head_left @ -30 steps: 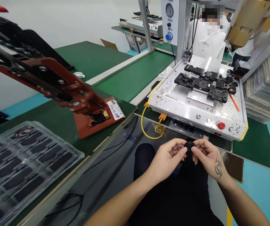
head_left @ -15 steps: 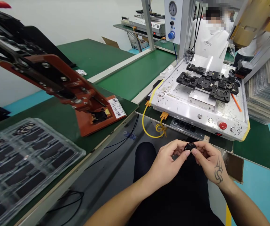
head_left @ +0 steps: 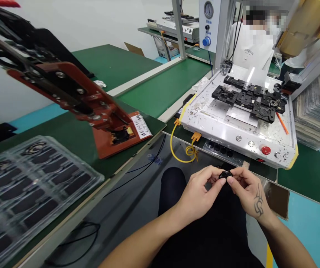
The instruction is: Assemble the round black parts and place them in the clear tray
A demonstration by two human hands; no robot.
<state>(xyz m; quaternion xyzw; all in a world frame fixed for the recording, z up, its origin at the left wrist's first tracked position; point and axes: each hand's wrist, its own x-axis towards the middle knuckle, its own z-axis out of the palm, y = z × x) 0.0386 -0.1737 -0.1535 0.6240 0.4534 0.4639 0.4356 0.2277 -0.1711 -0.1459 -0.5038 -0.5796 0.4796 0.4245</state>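
Note:
A small, round black part (head_left: 225,174) is pinched between both hands above my lap, below the front edge of the white machine. My left hand (head_left: 204,190) grips its left side with thumb and fingertips. On its right side, my right hand (head_left: 245,186), with a dark tattoo near the wrist, holds it the same way. The fingers cover much of the part, so its details are hidden.
The white machine (head_left: 215,124) carries black fixtures (head_left: 246,97) and an orange stick (head_left: 282,123). At left stand a red-brown clamp press (head_left: 104,149) and a clear plastic tray (head_left: 65,178). A yellow cable (head_left: 172,145) hangs ahead. Behind the machine is a person (head_left: 251,48).
The view has shifted slightly, so the press, tray and machine appear a little farther right. Both hands keep the same hold on the black part.

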